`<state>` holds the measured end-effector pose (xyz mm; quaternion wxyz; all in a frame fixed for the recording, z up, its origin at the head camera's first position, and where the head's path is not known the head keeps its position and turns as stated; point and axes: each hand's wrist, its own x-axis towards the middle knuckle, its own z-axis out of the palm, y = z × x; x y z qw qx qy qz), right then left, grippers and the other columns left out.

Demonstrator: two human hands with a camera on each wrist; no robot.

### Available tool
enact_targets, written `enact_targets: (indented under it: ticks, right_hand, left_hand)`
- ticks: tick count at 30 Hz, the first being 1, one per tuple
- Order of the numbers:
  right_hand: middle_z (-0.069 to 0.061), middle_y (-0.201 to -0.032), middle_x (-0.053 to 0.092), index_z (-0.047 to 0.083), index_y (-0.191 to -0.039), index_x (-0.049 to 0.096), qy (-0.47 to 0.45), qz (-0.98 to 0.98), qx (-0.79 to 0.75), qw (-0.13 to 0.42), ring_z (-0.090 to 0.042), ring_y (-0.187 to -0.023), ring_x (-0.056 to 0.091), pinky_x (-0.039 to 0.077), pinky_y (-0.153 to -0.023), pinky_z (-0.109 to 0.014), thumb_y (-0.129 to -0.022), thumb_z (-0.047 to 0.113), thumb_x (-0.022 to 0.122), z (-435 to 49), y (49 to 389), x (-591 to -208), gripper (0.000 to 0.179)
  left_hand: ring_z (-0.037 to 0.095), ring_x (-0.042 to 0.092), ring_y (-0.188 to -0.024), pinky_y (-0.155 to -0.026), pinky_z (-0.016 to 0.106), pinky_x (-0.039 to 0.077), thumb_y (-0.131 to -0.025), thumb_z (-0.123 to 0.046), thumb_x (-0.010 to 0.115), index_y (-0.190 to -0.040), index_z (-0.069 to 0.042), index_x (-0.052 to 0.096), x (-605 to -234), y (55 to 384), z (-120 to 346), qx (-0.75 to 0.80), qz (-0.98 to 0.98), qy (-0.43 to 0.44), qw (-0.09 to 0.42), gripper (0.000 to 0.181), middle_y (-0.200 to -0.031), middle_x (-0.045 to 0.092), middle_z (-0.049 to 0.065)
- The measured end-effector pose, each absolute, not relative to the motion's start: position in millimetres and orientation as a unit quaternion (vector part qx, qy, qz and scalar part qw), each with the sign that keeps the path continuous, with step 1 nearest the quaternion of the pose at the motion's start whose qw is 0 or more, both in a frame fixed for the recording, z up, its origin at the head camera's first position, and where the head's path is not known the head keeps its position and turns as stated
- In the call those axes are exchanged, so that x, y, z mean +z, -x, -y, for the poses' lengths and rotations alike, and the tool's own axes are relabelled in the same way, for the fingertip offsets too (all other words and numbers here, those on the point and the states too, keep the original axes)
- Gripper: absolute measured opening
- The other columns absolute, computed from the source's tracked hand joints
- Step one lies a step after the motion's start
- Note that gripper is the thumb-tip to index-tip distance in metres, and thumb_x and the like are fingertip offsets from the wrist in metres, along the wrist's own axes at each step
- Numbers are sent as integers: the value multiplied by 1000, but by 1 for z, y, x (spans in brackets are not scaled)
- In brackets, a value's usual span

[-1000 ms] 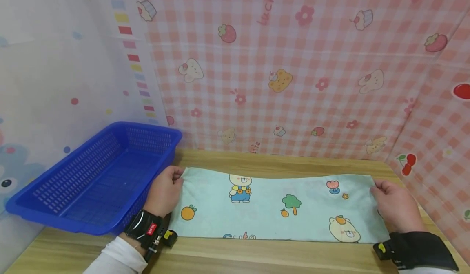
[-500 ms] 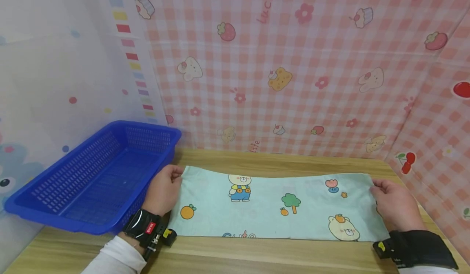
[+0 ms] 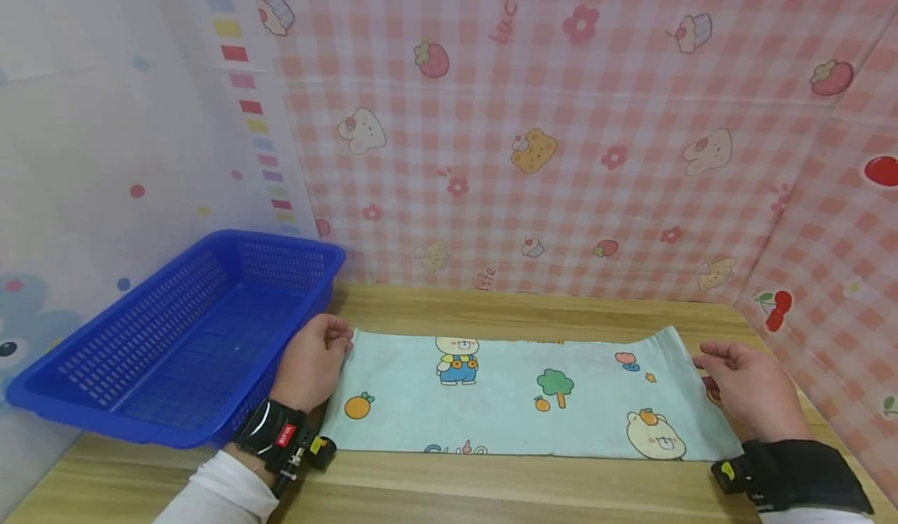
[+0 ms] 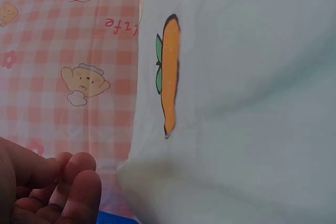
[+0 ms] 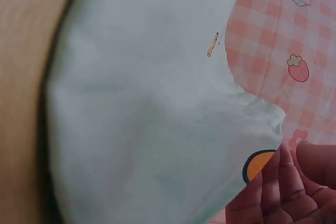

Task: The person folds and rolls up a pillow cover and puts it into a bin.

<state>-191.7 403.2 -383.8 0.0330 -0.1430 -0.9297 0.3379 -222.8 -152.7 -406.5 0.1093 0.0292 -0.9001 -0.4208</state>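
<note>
A pale mint cloth (image 3: pixel 505 407), printed with bears, a tree and oranges, lies as a long folded strip. Its far right corner stands up slightly. At its left end is my left hand (image 3: pixel 312 364), fingers loosely bent; the left wrist view shows a gap between these fingers and the cloth edge. Beside the right end, my right hand (image 3: pixel 754 387) has its thumb apart from its relaxed fingers. In the right wrist view those fingers (image 5: pixel 289 182) lie against or just behind the cloth edge, with nothing pinched.
A blue plastic basket (image 3: pixel 231 329) with slotted sides stands on the left, close to my left forearm. The wood-grain table (image 3: pixel 505 489) shows in front of the cloth and behind it. Pink checked sheeting (image 3: pixel 561 196) covers the back and right walls.
Both hands have let go of the cloth's far corners. The right corner has slipped left, away from the right fingers, and the left corner has dropped slightly.
</note>
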Motion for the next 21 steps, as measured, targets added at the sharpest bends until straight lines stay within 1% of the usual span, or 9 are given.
enact_targets:
  ticks: [4, 7, 9, 11, 13, 16, 19, 21]
  right_hand:
    - [-34, -128, 65, -14, -142, 51, 116, 939, 324, 4, -22, -90, 70, 59, -69, -29, -109, 26, 55, -408, 193, -382, 52]
    - [-33, -125, 65, -17, -142, 49, 95, 946, 310, -26, -25, -92, 69, 55, -71, -30, -107, 22, 56, -411, 194, -381, 52]
    - [-32, -122, 66, -16, -143, 48, 97, 948, 301, -38, -28, -95, 68, 53, -73, -32, -107, 21, 56, -412, 194, -381, 53]
    - [-29, -119, 66, -13, -144, 49, 116, 948, 294, -32, -31, -97, 65, 50, -73, -34, -107, 22, 56, -411, 193, -381, 52]
    - [-27, -118, 65, -10, -145, 50, 140, 946, 291, -13, -34, -100, 62, 47, -73, -34, -108, 25, 55, -409, 192, -380, 51]
    - [-27, -121, 65, -7, -144, 53, 170, 940, 294, 25, -36, -103, 61, 46, -70, -31, -108, 26, 53, -406, 190, -380, 49]
    - [-30, -128, 62, -8, -145, 51, 182, 933, 308, 35, -39, -107, 62, 52, -72, -34, -110, 26, 53, -402, 190, -380, 49]
    - [-33, -135, 59, -9, -146, 49, 178, 936, 304, 29, -44, -113, 61, 55, -78, -43, -110, 26, 53, -400, 190, -379, 51]
  left_hand:
    - [29, 67, -108, -90, 46, 54, -107, -9, 56, -125, -2, 62, -407, 223, 153, -417, 902, -35, 108, 20, -119, 72, 16]
    - [30, 66, -109, -90, 47, 55, -107, -11, 57, -125, -4, 63, -407, 222, 152, -410, 905, -35, 103, 21, -120, 72, 15]
    - [31, 66, -110, -90, 47, 55, -106, -12, 57, -126, -4, 63, -407, 223, 152, -405, 908, -33, 99, 21, -120, 71, 15]
    - [31, 67, -111, -91, 47, 55, -106, -12, 57, -126, -4, 64, -408, 223, 153, -401, 910, -28, 98, 22, -121, 71, 15]
    - [32, 67, -113, -92, 48, 56, -107, -13, 57, -128, -4, 63, -408, 224, 153, -398, 913, -21, 91, 24, -123, 71, 15]
    - [32, 67, -118, -95, 50, 55, -108, -16, 57, -132, -6, 62, -408, 222, 153, -392, 918, -6, 61, 27, -129, 70, 14]
    - [32, 67, -124, -101, 53, 54, -108, -21, 58, -136, -9, 61, -406, 219, 151, -379, 925, 21, 20, 31, -137, 68, 12]
    - [33, 65, -128, -104, 55, 53, -107, -23, 61, -136, -10, 62, -405, 217, 148, -363, 931, 43, 3, 32, -139, 67, 12]
